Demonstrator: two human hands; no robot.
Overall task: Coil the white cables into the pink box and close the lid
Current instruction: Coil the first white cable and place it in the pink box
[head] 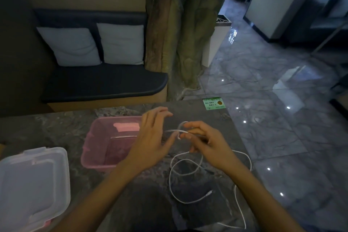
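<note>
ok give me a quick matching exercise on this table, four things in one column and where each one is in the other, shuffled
Things:
1. pink box
2. clear lid
3. white cable
4. green card

Places or states:
A. at the far right corner of the table
B. one end held up in the right hand, the rest trailing loose over the table
C. open, beside the left hand
D. lying off the box at the near left

Pairs: 1-C, 2-D, 3-B, 4-A
</note>
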